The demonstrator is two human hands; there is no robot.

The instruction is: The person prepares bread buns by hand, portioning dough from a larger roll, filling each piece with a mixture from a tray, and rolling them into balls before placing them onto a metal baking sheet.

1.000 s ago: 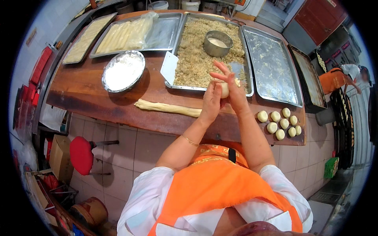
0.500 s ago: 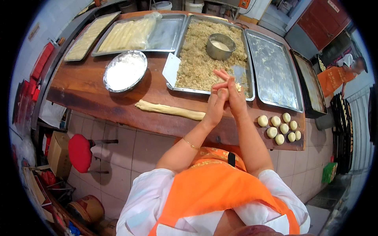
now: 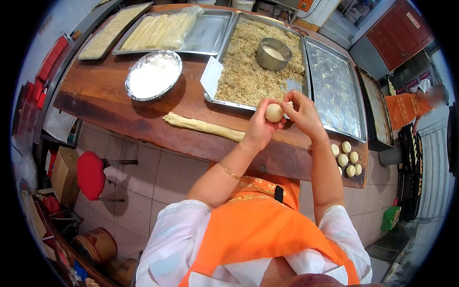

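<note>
**Palms part, and the dough ball comes into view between the fingers**

Half a second ago the two palms were pressed flat against each other with the ball mostly hidden; now they have come apart and the pale dough ball [image 3: 274, 113] shows, round and smooth on its near side. The handling has passed from pressing between palms to fingertip work, and the ball looks close to the shape of those lying on the desk [image 3: 110, 91].

The left hand [image 3: 261, 125] cups the ball from the left and below, its fingers curled around it rather than spread. The right hand [image 3: 307, 117] comes in from the right with bent fingers, thumb and forefinger nearly together, pinching at the ball's upper right edge; whether they grip a small bit of dough there is too small to tell.

The ball is held above the near edge of the desk, just in front of the tray [image 3: 229, 103] of crumbly mixture [image 3: 248, 52]. A rope of dough [image 3: 205, 126] lies to the left, and finished-looking dough balls [image 3: 354, 157] sit at the near right corner, partly hidden by the right forearm.
</note>
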